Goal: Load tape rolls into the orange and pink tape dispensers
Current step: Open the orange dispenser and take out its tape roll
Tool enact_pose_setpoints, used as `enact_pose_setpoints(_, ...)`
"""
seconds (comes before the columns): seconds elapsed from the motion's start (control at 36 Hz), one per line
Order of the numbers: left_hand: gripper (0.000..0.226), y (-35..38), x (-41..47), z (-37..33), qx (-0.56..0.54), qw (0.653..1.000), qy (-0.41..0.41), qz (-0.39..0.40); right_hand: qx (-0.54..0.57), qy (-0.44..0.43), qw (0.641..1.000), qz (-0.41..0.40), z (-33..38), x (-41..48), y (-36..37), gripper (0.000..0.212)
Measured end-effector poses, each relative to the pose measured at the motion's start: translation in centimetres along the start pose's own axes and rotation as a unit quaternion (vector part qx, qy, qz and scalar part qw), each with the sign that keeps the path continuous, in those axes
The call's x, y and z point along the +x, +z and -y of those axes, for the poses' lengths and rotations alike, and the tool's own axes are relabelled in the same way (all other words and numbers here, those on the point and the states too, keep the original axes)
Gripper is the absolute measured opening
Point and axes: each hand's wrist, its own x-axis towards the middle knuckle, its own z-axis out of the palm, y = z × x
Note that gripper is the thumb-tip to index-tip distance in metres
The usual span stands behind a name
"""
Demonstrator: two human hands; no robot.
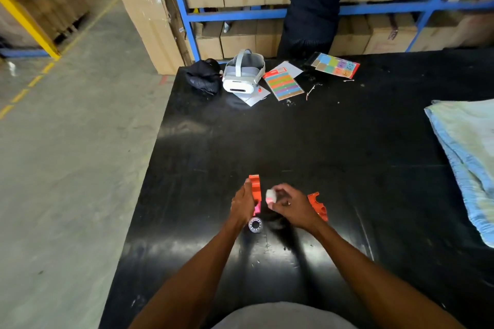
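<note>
Our left hand (242, 201) grips an orange dispenser (255, 186) upright on the black worktop (307, 141); our right hand (292, 207) pinches what seems a blurred tape roll (271, 196) beside it. Another roll (255, 224) lies below.

Legible markings: few. A transparent packet of multicoloured square sticky notes (335, 65), at the far edge of the black table, bears dark handwritten characters on its right-hand squares; they look like digits with a dash, too small to read surely. A flat packet of rainbow-striped label strips (284, 84) carries a red header panel with blurred, unreadable print. A brown cardboard carton (393, 34) on the blue rack shows a dark printed mark, illegible.
</note>
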Motion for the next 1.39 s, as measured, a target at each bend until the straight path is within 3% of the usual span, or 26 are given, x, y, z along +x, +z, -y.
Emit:
enact_pose_setpoints(0.11,0.059,0.2,-0.7,-0.2,-0.074,0.997,-0.004,0.008,0.027,-0.029,0.999,0.032,2.4,-0.9,-0.3,0.043)
enact_pose_setpoints(0.56,0.061,0.5,-1.6,0.5,-0.114,0.993,0.007,0.015,0.033,-0.056,0.997,0.043,5.3,-3.4,-0.8,0.05)
enact_pose_setpoints(0.86,0.059,0.4,-1.7,0.6,-0.129,0.991,0.015,0.041,0.018,-0.103,0.994,0.029,6.2,-3.8,-0.6,0.045)
enact_pose_setpoints(1.03,0.054,0.2,-1.7,0.5,-0.125,0.991,0.026,0.033,0.044,-0.083,0.995,0.04,6.0,-3.6,-0.3,0.047)
enact_pose_setpoints(1.19,0.059,0.6,-0.8,1.0,-0.086,0.994,0.061,0.037,0.059,-0.063,0.996,0.036,6.2,-3.3,-0.2,0.032)
enact_pose_setpoints(1.39,0.051,1.8,1.0,2.4,-0.127,0.99,0.045,0.04,0.091,-0.051,0.993,0.052,6.2,-3.0,-0.2,0.046)
